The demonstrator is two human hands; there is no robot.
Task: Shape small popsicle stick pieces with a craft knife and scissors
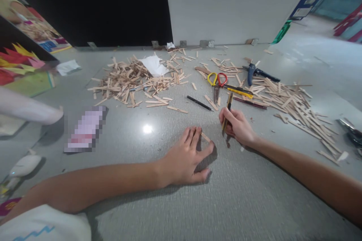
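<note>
A: What is the left hand (183,158) doing in the foreground?

B: It is lying palm down, thumb and index finger spread wide; its fingertips are bracketing a short wooden stick (205,137) on the tabletop (147,211).

A: And the right hand (239,126)?

B: It is gripping a slim yellow-and-black tool (230,101) narrowly between thumb and fingers, just beside the stick and apart from it. Whether the tool's lower end is touching the table, I cannot tell.

A: How should one be working here?

B: In my judgement, by pressing the stick flat, holding the fingertips clear of the tool's line, and steadying the right wrist.

A: What is the surface bearing farther out?

B: The grey top is reflecting a bright spot. A black pen (199,103) is lying beyond the hands; scissors (216,93) are resting behind it, with a left heap of sticks (121,81) and a right heap of sticks (291,99) spreading either side.

A: And the room?

B: A black panel (118,11) and a pale panel (234,7) are standing behind; at far right, a blue board (311,3) is showing above pale floor (319,41).
</note>
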